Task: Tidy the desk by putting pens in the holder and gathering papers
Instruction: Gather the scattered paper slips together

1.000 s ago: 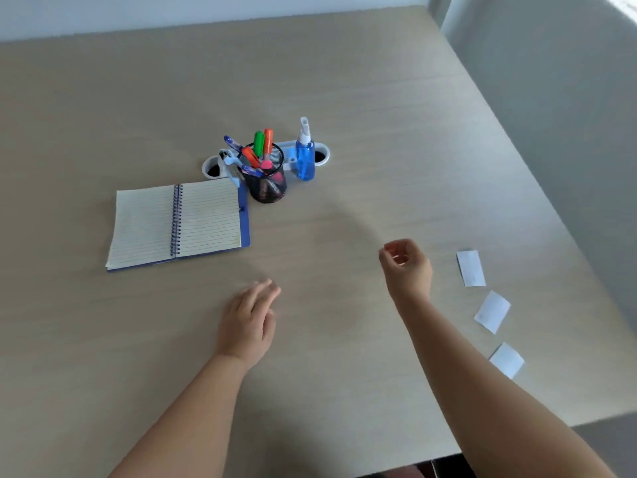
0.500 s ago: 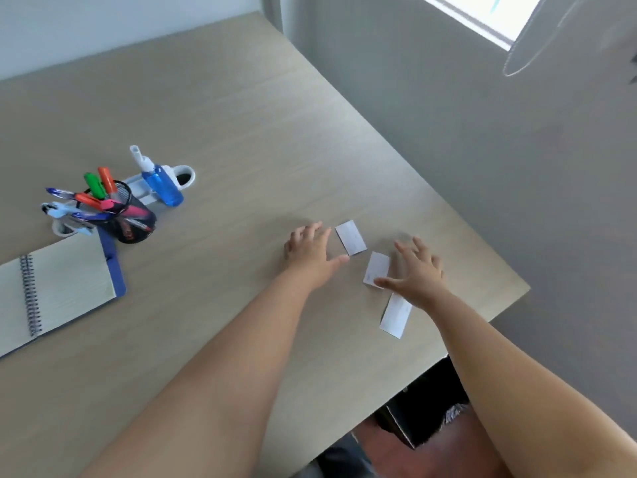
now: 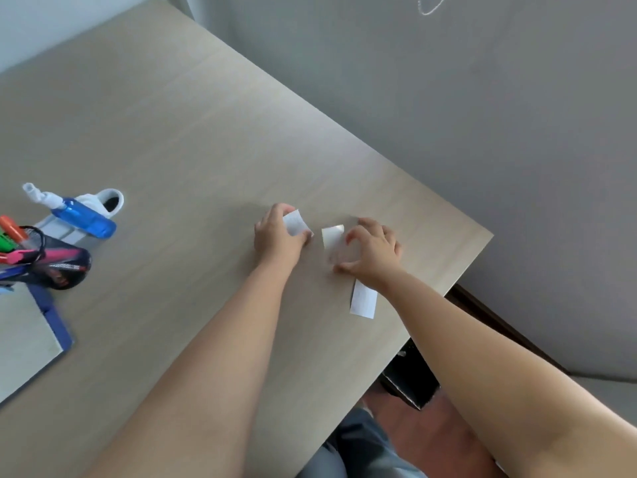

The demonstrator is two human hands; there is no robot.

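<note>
Both bare arms reached out across the pale wood-grain tabletop (image 3: 193, 139) toward its right-hand edge. The left hand (image 3: 277, 238) was curled with its fingers closed on a small white paper slip (image 3: 296, 222), which curved up off the surface between thumb and fingertips. The right hand (image 3: 374, 253) was spread in a claw over a second paper slip (image 3: 332, 238), thumb and fingertips pressing at its edges; one end of that slip was lifted, but I could not tell whether it was truly gripped or only pinned down. A third paper slip (image 3: 363, 300) lay flat just beside the right wrist, partly under it, close to the table's edge.

Well apart from the hands, at the far left, stood a black mesh pen holder (image 3: 63, 267), crowded with markers (image 3: 15, 244): an orange one, a green one and a pink one showed above the rim, with something blue lower down. Behind the holder a blue spray bottle (image 3: 84, 219) with a white nozzle leaned in front of a white cable grommet (image 3: 112, 201) set into the surface. Touching the holder's near side was the corner of an open notebook (image 3: 27, 336) with a blue cover edge, cut off by the frame.
</note>
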